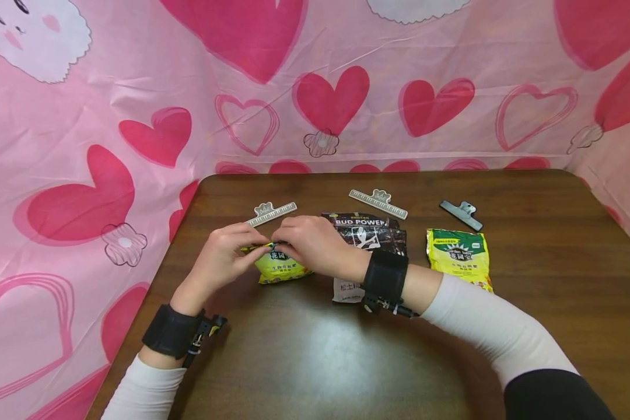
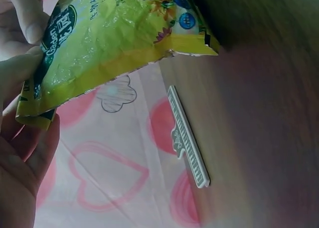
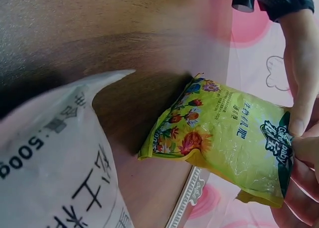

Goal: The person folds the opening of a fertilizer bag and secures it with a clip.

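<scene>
Brown wood table (image 1: 273, 344) is standing against a pink heart-print sheet (image 1: 388, 52), which is hanging behind the back edge and along the left edge. Light is glaring off the wood toward the front.

Hands are working close together: left hand (image 1: 223, 256) and right hand (image 1: 315, 245) are both pinching the folded top of a small yellow bag (image 1: 283, 272), which is sitting nearer the left edge than the right. Its label is showing 花园宝 on green, 生物有机肥 below, flowers at the bottom.

Second yellow bag (image 1: 459, 259) is lying toward the right edge, showing the same 花园宝 name. Black bag (image 1: 367, 236) is lying between the two, reading BUD POWER. White panel (image 3: 55, 173) nearer the front is reading 松土 and 500g; right arm is covering the join, can't tell if it's one bag.

White clip (image 1: 273, 214) with piano-key print is lying toward the back-left corner, matching clip (image 1: 379, 202) between black bag and back edge, dark clip (image 1: 462, 214) toward the back-right corner.

Widest stretch of wood is running from the bags to the front; another is running along the right edge. Only a narrow gap is separating the pinched bag from the white panel.
</scene>
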The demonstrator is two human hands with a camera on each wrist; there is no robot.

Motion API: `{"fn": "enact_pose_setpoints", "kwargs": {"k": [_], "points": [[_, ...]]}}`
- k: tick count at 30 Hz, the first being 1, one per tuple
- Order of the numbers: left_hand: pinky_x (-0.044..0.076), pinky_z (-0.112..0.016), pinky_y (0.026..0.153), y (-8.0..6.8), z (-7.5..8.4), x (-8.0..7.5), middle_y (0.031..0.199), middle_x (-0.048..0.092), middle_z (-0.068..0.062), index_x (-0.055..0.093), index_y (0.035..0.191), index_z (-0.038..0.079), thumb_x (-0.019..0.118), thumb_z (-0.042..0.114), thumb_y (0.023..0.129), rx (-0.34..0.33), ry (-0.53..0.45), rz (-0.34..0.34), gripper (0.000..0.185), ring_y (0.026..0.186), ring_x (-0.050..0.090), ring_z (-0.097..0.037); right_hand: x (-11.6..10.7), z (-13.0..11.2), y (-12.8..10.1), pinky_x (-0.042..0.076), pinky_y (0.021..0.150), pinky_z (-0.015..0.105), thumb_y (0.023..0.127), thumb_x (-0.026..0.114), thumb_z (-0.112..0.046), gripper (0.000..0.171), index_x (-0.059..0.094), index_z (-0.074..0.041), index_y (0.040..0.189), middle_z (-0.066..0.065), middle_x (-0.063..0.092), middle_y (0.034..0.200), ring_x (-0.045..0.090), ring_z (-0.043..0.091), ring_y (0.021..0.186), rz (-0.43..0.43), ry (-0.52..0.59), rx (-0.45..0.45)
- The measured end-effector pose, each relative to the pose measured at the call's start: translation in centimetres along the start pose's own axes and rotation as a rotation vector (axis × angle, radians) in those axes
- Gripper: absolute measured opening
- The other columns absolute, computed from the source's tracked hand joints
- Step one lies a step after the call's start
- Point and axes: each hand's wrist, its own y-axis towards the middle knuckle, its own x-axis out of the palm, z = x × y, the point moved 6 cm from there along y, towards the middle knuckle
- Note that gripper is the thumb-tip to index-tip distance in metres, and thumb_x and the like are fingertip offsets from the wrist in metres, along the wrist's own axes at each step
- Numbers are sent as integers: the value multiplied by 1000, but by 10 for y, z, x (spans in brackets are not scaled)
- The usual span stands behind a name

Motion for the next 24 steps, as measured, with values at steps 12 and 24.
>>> {"fn": "enact_pose_setpoints", "kwargs": {"k": [12, 24], "points": [[50, -14, 69, 0, 4, 3, 81, 73, 2, 78, 89, 8, 86, 4, 73, 27, -10, -42, 18, 72, 62, -8, 6, -5, 6, 56, 73, 26, 95, 67, -21, 8, 74, -18, 97, -4, 69, 88, 67, 10, 81, -70, -16, -17], [44, -18, 57, -1, 6, 2, 73, 67, 3, 79, 90, 8, 84, 4, 74, 67, -35, -61, 17, 64, 51, -4, 10, -4, 5, 54, 76, 25, 98, 62, -17, 11, 72, -14, 98, -2, 66, 89, 64, 10, 82, -147, 63, -14]]}}
